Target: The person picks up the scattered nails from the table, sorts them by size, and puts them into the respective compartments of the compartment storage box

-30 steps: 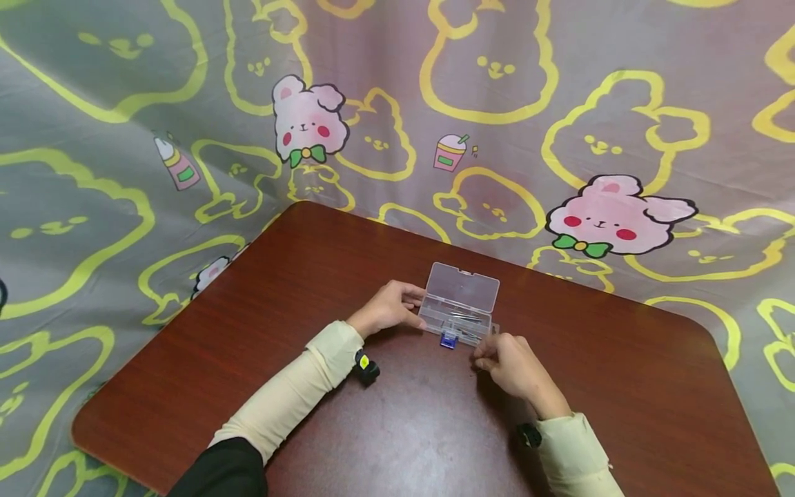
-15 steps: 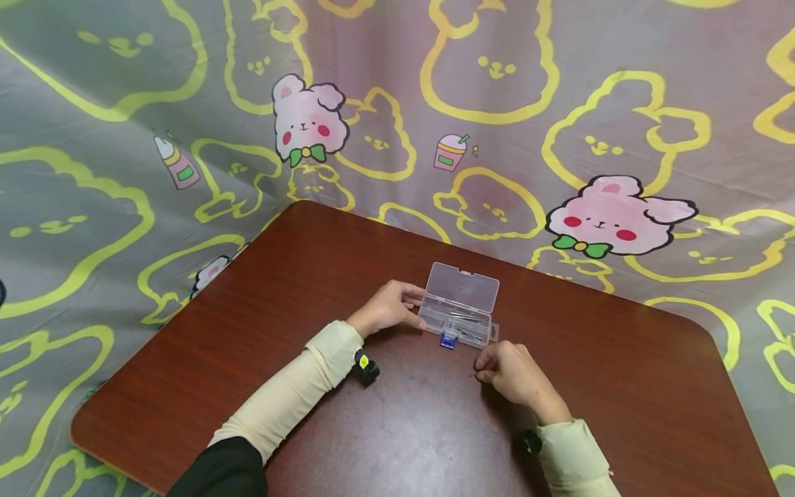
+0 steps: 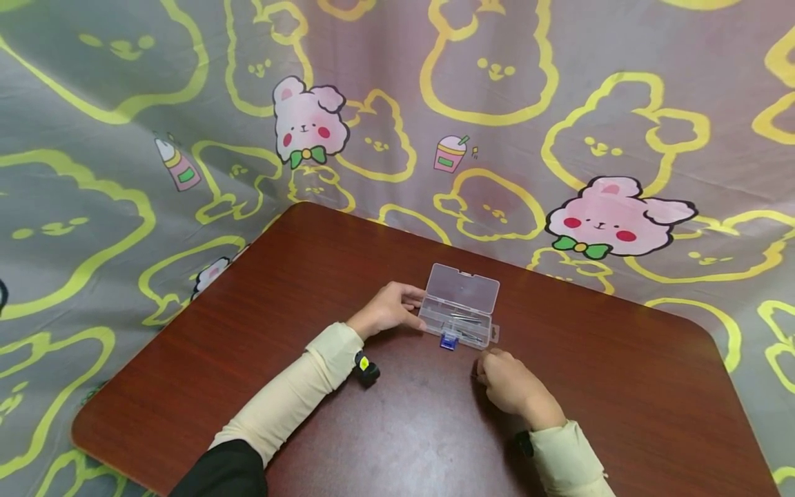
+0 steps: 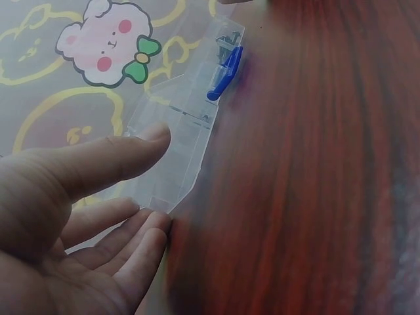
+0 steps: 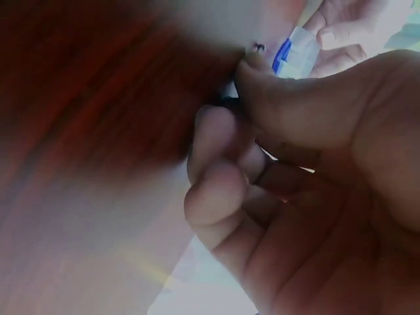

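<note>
A clear plastic compartment box [image 3: 456, 321] stands on the table with its lid raised. Thin metal pieces lie inside, and a blue latch [image 3: 449, 341] hangs at its front. My left hand [image 3: 388, 307] holds the box's left end, thumb [image 4: 154, 134] at the near side and fingers by the corner. Just off the box's right front corner, my right hand [image 3: 512, 386] is low over the table, fingers curled and thumb tip pressed toward the index. In the right wrist view a small dark screw-like piece [image 5: 259, 48] shows at the thumb tip, mostly hidden.
The brown wooden table [image 3: 248, 331] has rounded corners. A patterned curtain [image 3: 385, 62] hangs along its back and left sides. A hanging tab [image 3: 494, 333] sticks out from the box's right end.
My right hand has drawn away from the box's right front corner, toward me, and turned so its fingertips are less visible. The left hand and box stay put.
</note>
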A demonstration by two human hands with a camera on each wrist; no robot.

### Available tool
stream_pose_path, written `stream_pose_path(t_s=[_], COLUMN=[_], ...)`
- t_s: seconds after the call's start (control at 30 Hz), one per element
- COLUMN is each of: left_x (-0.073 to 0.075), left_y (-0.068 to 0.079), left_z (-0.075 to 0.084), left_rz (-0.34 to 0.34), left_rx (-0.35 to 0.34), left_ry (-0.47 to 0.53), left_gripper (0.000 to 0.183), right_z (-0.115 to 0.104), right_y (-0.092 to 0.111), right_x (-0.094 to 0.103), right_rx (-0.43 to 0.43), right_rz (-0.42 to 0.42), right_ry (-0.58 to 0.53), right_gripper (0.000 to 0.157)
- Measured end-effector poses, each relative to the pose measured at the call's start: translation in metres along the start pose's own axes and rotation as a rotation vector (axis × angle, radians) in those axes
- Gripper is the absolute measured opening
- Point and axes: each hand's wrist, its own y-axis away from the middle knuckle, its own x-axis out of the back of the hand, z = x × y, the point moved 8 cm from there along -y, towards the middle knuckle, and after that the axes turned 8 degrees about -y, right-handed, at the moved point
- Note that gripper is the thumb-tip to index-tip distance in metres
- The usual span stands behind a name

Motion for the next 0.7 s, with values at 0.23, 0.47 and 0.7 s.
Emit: stream_pose_path(t_s=[0.23, 0.47, 0.7], left_x=[0.000, 0.000, 0.000], left_y=[0.000, -0.001, -0.001], left_z=[0.000, 0.000, 0.002], left_rz=[-0.001, 0.005, 0.006], left_rx=[-0.017, -0.028, -0.032], left_ry=[0.003, -0.007, -0.005], left_gripper=[0.067, 0.068, 0.068], right_z=[-0.006, -0.009, -0.012], right_y=[0.000, -0.008, -0.019], right_x=[0.010, 0.023, 0.032], right_rx=[0.010, 0.023, 0.059], right_rz=[0.085, 0.154, 0.218], right_ry=[-0.062, -0.082, -0.099], right_gripper=[0.024, 0.020, 0.021])
